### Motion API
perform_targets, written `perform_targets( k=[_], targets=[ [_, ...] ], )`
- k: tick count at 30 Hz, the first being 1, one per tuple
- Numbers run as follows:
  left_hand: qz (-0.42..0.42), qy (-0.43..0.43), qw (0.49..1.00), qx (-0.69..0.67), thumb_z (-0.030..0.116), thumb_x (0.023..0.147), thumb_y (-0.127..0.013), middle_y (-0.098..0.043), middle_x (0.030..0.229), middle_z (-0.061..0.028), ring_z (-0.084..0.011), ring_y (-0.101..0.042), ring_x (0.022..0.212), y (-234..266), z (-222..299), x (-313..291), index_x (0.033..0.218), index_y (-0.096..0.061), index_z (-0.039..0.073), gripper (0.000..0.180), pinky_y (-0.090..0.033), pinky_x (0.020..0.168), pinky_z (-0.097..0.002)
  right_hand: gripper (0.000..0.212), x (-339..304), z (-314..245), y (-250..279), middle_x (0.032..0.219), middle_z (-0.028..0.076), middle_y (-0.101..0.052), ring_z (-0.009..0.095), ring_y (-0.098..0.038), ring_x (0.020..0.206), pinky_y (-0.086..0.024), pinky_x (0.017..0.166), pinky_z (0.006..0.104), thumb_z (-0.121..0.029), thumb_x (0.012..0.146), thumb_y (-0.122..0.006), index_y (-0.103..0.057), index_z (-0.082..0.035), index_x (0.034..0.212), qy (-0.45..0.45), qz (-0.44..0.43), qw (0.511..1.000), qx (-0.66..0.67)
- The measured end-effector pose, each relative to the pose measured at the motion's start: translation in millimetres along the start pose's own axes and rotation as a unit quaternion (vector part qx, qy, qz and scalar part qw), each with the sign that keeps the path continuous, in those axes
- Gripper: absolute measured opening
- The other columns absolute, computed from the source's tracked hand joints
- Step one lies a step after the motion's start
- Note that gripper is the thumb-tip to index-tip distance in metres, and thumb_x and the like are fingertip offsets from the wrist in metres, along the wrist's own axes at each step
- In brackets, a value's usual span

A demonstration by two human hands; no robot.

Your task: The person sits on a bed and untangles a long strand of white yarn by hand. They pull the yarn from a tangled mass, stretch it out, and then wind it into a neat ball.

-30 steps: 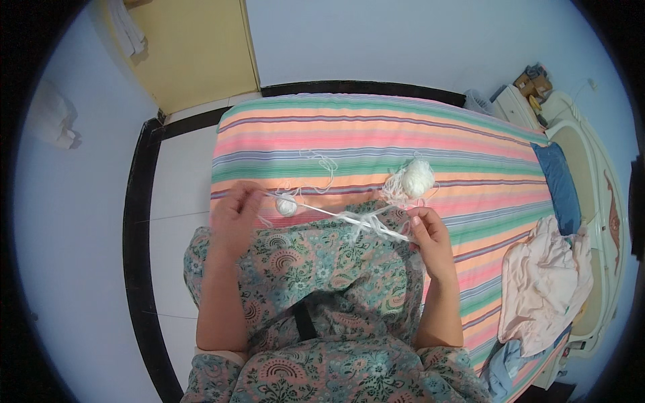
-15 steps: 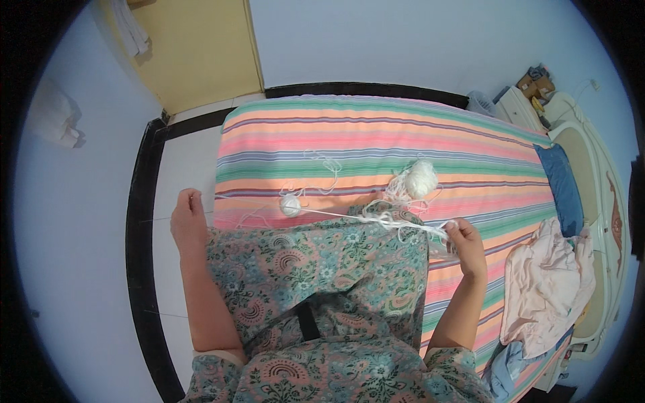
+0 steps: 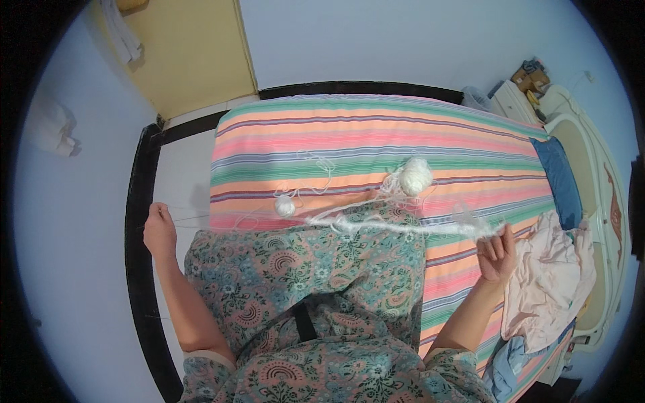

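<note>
White yarn [image 3: 383,227] is stretched across my lap between my two hands, its right part bunched in several loose, blurred strands. My left hand [image 3: 160,230], held out past the bed's left edge, is closed on the thin end of the yarn. Out to the right, above the bed, my right hand [image 3: 497,254] has its fingers curled on the bunched end. A small yarn ball [image 3: 285,205] rests on the bed beyond my lap. Farther right sits a larger white yarn ball [image 3: 416,176], with tangled strands beside it. A loose yarn loop [image 3: 316,164] trails behind the small ball.
Beneath the yarn is a bed with a striped sheet [image 3: 322,127]. Pale pink clothing [image 3: 544,289] lies at its right side, near a blue pillow [image 3: 560,181] and a cream headboard [image 3: 588,154]. A patterned dress [image 3: 302,269] covers my lap.
My hands have moved farther apart, the right one outward to the right and slightly nearer, the left one outward and slightly nearer. The bunched yarn between them is drawn out longer.
</note>
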State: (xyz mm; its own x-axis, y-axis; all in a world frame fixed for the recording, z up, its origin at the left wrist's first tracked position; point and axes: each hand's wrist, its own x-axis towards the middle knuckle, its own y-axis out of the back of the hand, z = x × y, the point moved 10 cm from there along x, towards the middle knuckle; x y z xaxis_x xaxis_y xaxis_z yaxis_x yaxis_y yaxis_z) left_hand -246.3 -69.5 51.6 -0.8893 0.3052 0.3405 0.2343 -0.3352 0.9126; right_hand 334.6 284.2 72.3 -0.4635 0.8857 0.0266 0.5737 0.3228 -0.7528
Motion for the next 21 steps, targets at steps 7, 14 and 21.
perform_targets(
  k=[7, 14, 21],
  targets=[
    [-0.032, -0.019, 0.998, 0.047, 0.027, 0.089, -0.043, -0.062, 0.081, -0.0132, -0.0343, -0.059, 0.076, -10, 0, 11, 0.093, -0.054, 0.011, 0.019, -0.046, 0.062, -0.0441, 0.023, 21, 43, -23, 0.062, -0.003, -0.046, 0.004, -0.038, 0.053, -0.029, 0.049, 0.0193, -0.016, 0.084, -0.055, -0.058, 0.002, 0.099, -0.089, 0.067, 0.876, -0.469],
    [-0.035, -0.145, 0.981, -0.124, 0.01, 0.081, -0.052, -0.055, 0.1, -0.0095, -0.0283, -0.059, 0.079, -12, 66, -20, 0.096, -0.055, 0.008, 0.016, -0.046, 0.068, -0.0384, 0.04, 14, 70, -22, 0.088, 0.003, -0.053, 0.011, -0.05, 0.075, -0.042, 0.063, 0.0241, -0.016, 0.078, -0.064, -0.049, -0.003, 0.112, 0.004, 0.047, 0.784, -0.619],
    [-0.186, -0.291, 0.862, -0.371, 0.01, 0.08, -0.056, -0.058, 0.095, -0.0114, -0.0267, -0.056, 0.088, 3, 206, -99, 0.094, -0.057, 0.003, 0.016, -0.044, 0.079, -0.0346, 0.017, 1, 100, -9, 0.078, 0.002, -0.059, 0.012, -0.054, 0.071, -0.043, 0.063, 0.0242, -0.01, 0.075, -0.067, -0.058, 0.0, 0.086, -0.089, 0.017, 0.758, -0.646]
  ],
)
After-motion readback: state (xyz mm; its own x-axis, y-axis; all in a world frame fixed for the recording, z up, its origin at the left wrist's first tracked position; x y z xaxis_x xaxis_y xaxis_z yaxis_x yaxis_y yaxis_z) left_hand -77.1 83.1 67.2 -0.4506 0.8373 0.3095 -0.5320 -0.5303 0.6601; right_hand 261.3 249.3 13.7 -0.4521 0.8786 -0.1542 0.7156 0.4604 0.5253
